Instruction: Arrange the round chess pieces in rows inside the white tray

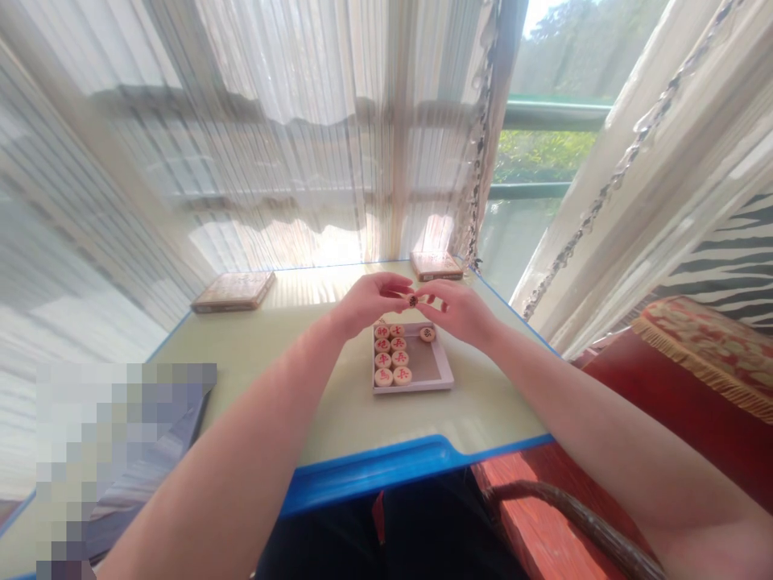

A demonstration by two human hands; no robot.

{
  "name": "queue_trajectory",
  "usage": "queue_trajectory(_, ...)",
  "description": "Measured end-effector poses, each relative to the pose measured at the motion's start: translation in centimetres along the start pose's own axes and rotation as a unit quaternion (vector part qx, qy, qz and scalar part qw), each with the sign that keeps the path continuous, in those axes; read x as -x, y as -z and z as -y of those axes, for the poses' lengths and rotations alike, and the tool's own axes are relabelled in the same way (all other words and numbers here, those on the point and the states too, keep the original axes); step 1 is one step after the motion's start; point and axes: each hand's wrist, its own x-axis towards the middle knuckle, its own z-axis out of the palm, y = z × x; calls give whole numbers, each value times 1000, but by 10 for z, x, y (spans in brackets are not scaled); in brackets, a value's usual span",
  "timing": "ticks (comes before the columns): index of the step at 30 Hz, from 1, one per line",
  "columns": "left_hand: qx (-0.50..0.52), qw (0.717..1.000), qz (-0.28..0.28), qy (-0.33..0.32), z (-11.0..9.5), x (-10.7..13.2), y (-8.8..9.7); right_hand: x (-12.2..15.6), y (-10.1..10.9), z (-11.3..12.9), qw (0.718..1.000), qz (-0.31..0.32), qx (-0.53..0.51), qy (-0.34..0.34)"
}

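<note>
Both of my hands meet above the back of a shallow white box (pixel 448 372). Between their fingertips is a small round Chinese chess piece (pixel 412 300) with a dark character on it. My left hand (pixel 379 301) pinches it from the left, and my right hand (pixel 456 309) touches it from the right with thumb and finger. Inside the box, Chinese chess pieces with red characters (pixel 399 358) lie in two columns along the left side. A single piece with a dark character (pixel 427 333) lies near the back right corner, below my right hand.
The box rests on a pale table (pixel 254 387) with a blue edge (pixel 374 467). Flat boxes stand at the back left (pixel 234 291) and back right (pixel 436 265). A pixelated area (pixel 126 459) covers the left front. Sheer curtains (pixel 290 161) hang behind; a red seat (pixel 628 403) is at right.
</note>
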Motion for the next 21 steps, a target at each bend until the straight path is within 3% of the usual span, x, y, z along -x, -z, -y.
queue_trajectory(21, 45, 998, 33, 12, -12, 6, -8, 0, 9, 12, 999, -21, 18, 37)
